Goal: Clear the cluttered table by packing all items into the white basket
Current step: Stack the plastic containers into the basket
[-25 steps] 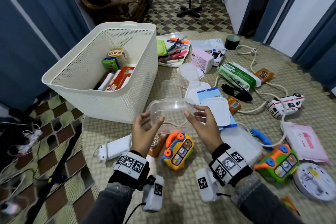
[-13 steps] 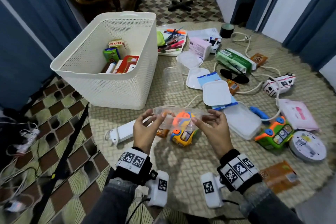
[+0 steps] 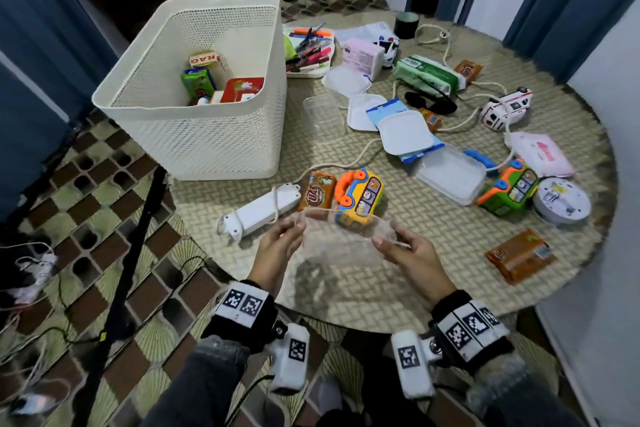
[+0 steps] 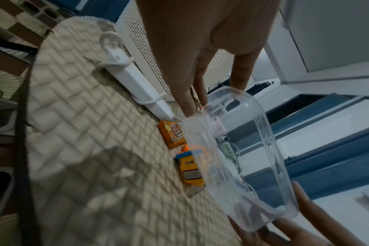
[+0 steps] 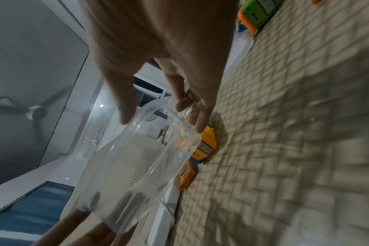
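Pinching opposite ends, left hand [image 3: 277,246] and right hand [image 3: 412,255] keep a fingertip grip on the clear container [image 3: 341,236] above the table [image 3: 433,239].

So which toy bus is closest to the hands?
The yellow toy bus with the orange handle, just beyond the clear container being held. The green toy bus sits farther off to the right.

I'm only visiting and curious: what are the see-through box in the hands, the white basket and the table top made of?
The box, held between the left hand and the right hand, looks like thin clear glossy plastic: the toys show through it. The basket seems matt moulded white plastic, pierced all over with small holes. The table top looks like woven tan matting, perhaps rattan or an imitation.
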Available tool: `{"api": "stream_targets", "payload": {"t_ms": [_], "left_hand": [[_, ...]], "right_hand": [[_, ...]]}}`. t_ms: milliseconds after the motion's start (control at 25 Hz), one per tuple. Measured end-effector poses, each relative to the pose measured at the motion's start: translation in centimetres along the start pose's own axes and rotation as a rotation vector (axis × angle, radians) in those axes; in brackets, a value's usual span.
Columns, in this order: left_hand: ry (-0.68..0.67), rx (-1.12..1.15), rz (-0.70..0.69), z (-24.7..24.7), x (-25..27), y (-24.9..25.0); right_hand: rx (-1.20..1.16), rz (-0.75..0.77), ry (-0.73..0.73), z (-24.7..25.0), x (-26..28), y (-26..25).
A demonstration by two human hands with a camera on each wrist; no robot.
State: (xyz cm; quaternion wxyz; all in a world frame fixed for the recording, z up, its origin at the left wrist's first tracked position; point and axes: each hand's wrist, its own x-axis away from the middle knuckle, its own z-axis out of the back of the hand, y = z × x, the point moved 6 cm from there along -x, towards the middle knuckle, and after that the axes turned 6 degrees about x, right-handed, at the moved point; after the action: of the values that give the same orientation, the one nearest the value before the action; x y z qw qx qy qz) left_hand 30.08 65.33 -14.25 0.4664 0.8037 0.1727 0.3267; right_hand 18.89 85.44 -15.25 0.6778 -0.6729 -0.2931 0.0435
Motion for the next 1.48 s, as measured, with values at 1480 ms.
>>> {"api": "stream_targets", "payload": {"t_ms": [1480], "left_hand": [[0.083,-0.475,-0.264,-8.7,-6.0,-0.1]], "right_hand": [[0.327,-0.078,0.398,9.9,-8.4,-0.1]]}}
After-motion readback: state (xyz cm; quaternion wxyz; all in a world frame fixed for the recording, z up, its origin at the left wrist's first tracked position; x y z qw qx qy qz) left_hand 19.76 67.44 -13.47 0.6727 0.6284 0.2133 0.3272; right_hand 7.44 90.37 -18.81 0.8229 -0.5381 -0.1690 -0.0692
